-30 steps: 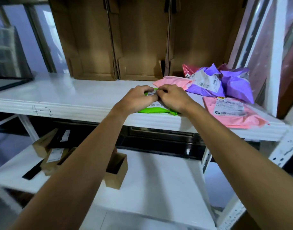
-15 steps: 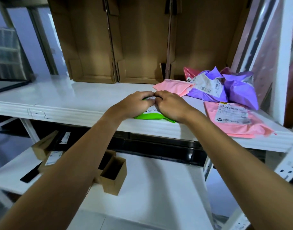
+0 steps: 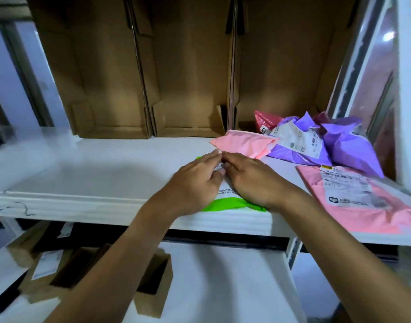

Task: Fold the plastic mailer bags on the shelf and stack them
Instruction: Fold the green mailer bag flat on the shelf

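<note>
Green mailer bag (image 3: 232, 204) lies front-to-back; left hand (image 3: 195, 180) and right hand (image 3: 253, 180) pinch its far end

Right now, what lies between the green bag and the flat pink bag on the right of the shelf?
Head view: the right hand and wrist cross it, over a narrow strip of bare white shelf. The green bag and pink bag lie apart.
</note>
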Demonstrator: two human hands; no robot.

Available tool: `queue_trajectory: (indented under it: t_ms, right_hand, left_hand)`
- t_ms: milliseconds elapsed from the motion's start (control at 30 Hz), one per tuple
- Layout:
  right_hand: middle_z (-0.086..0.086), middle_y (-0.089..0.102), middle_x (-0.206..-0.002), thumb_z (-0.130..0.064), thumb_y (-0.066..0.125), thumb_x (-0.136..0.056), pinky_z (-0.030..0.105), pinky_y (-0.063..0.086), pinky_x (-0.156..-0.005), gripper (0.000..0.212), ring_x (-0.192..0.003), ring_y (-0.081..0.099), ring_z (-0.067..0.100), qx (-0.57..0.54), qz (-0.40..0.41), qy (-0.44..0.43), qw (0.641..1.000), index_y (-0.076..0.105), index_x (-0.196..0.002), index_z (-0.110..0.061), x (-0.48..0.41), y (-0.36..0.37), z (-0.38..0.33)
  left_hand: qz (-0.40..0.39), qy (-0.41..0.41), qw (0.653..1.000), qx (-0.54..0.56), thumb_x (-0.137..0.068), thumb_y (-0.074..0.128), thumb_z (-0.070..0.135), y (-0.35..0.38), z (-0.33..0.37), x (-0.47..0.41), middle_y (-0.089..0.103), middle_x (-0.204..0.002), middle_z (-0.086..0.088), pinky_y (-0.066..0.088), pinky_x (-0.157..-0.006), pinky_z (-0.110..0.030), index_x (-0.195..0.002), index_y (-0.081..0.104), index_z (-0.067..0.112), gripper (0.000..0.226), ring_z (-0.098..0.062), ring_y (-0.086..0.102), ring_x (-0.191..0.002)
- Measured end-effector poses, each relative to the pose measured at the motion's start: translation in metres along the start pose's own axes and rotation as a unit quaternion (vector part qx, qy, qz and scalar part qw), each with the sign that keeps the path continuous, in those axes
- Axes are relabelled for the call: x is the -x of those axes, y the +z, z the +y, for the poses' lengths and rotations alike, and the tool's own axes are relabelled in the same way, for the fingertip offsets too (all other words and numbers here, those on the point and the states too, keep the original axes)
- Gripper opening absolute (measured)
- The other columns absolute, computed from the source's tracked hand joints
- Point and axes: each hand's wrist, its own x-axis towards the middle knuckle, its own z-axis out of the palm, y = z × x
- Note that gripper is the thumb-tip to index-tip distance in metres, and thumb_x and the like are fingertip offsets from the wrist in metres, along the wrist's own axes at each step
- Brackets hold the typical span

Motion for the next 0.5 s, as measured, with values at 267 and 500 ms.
queue_trajectory:
  t_ms: [267,500]
  right_hand:
    - [-0.005,0.020,-0.165,-0.028,0.018,-0.110,0.020,0.010,-0.114,0.047,-0.150,0.012,0.007,0.090,-0.102,0.002,0.991,0.024,-0.157,-0.025,0.006,-0.010,-0.010]
    - [-0.013,0.000,-0.167,-0.050,0.016,-0.106,0.032,0.005,-0.123,0.059,-0.152,-0.001,0.005,0.092,-0.152,0.065,0.982,0.007,-0.160,-0.028,0.017,-0.021,0.002]
  left_hand:
    - [-0.112,0.003,0.991,-0.078,-0.103,0.023,0.006,-0.008,0.011,0.005,0.030,-0.152,-0.039,0.026,-0.118,-0.042,-0.138,0.044,-0.013,0.045,-0.045,0.035,-0.143]
    - [-0.171,-0.068,0.981,-0.054,-0.105,0.020,0.056,-0.030,-0.013,0.012,0.000,-0.166,0.017,-0.002,-0.114,-0.015,-0.160,0.005,0.031,0.063,0.001,-0.002,-0.151]
